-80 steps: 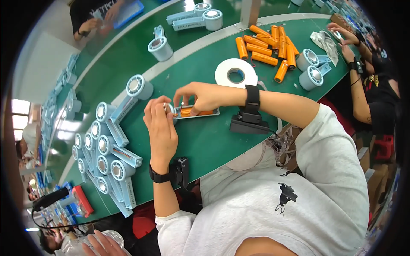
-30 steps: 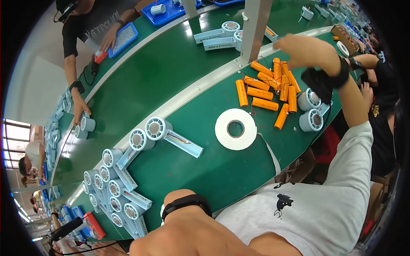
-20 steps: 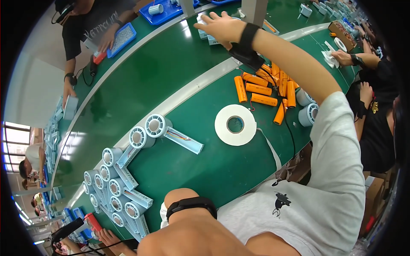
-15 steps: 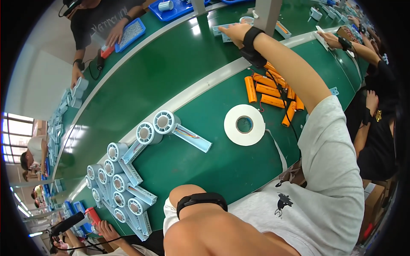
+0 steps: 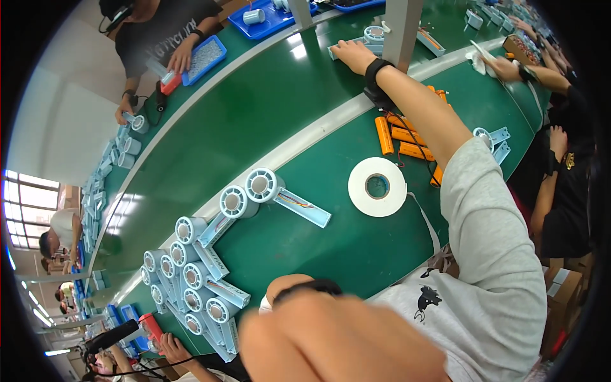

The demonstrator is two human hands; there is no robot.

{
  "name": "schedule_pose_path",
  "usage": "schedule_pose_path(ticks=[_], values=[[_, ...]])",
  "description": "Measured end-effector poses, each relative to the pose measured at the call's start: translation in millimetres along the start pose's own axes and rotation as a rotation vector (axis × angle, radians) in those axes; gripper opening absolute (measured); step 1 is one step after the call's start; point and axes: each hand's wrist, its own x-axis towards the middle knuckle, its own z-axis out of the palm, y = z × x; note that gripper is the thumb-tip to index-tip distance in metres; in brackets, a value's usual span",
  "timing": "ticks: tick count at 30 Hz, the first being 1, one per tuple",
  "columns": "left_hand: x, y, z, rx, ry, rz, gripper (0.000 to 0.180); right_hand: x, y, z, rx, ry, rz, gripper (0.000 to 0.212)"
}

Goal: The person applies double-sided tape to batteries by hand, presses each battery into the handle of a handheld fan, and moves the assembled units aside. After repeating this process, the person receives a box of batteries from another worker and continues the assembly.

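Stretched to the far side, my right hand [image 5: 354, 55] is closed over the handle of a light-blue handheld fan housing [image 5: 375, 49] by a grey post. A round grille [image 5: 374, 32] shows just beyond the fingers. My left hand [image 5: 337, 337] is raised very near the camera at the lower edge, smeared by motion; its fingers cannot be made out. Between my arms lies a white tape roll [image 5: 356, 191] with a loose strip. Orange battery cells [image 5: 384, 135] with thin wires are heaped under my right forearm. One fan housing [image 5: 304, 207] with exposed wires lies left of the roll.
Several light-blue fan housings [image 5: 193, 275] cluster at left along a pale metal rail [image 5: 286, 150]. A grey post [image 5: 401, 38] rises beside my right hand. Across the green surface a co-worker [image 5: 162, 38] handles parts beside a blue tray [image 5: 216, 62]. Other people work at both sides.
The view has shifted, moving the table things slightly right and down. My left hand has come closer to the camera and blurred. My right hand stays at the fan housing by the post.
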Motion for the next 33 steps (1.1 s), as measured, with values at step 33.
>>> schedule_pose_path(ticks=[33], values=[[-105.6,-51.1,7.2,1.321,-0.368,-0.477,0.031,-339.3,-89.6,-330.7,1.733,0.207,-1.031,0.022]])
